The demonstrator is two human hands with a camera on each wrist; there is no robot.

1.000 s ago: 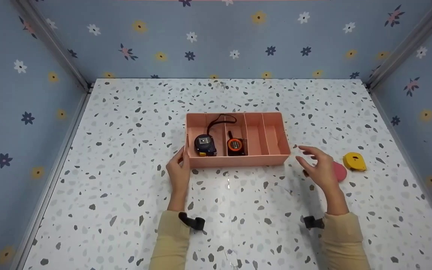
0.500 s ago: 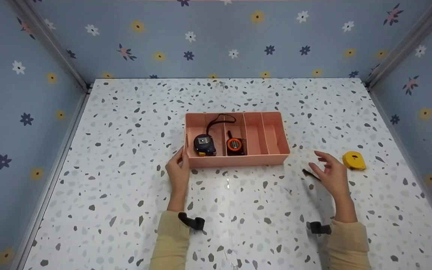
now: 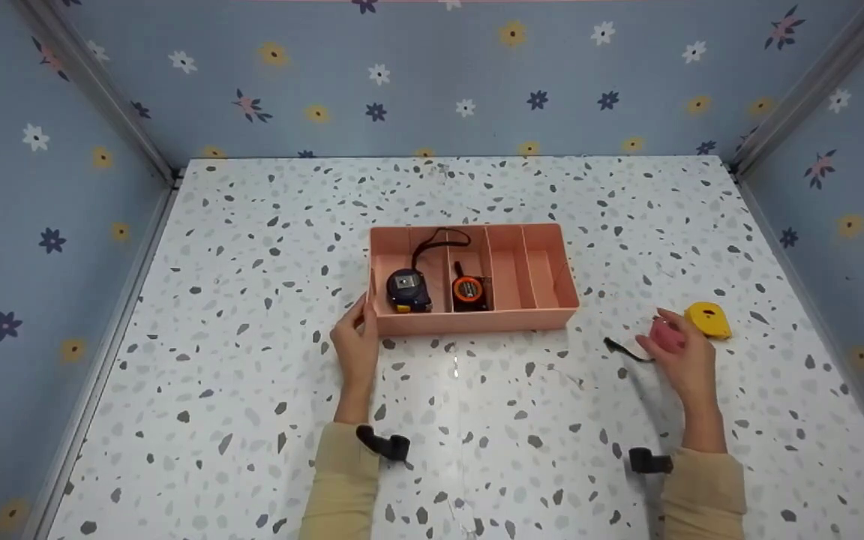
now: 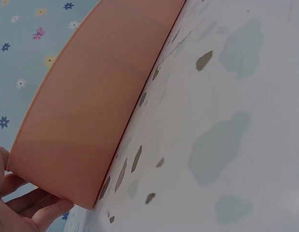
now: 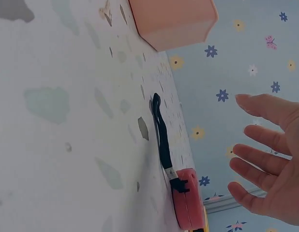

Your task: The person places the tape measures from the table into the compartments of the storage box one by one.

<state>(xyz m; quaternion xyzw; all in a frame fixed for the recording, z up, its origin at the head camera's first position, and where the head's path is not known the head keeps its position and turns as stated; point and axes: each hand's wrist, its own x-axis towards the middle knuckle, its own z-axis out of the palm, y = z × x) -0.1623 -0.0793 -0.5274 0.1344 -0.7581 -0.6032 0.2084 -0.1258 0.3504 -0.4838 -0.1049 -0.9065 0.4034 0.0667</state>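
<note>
My left hand holds the left end of a pink divided box, its fingers at the near corner; in the left wrist view the fingers bend against the end wall. Over a pink tape measure on the table hovers my right hand, fingers spread and apart from it in the right wrist view. That tape measure's black strap trails toward the box. Just beyond the right hand lies a yellow tape measure. Inside the box rest a dark blue tape measure and an orange-and-black one, in separate compartments.
The speckled white table carries everything. Blue flowered panels stand behind it and on both sides. Slim divider walls split the box; its two right compartments hold nothing.
My right hand has moved right and slightly toward me, from left of the pink tape measure to above it. The left hand stays at the box.
</note>
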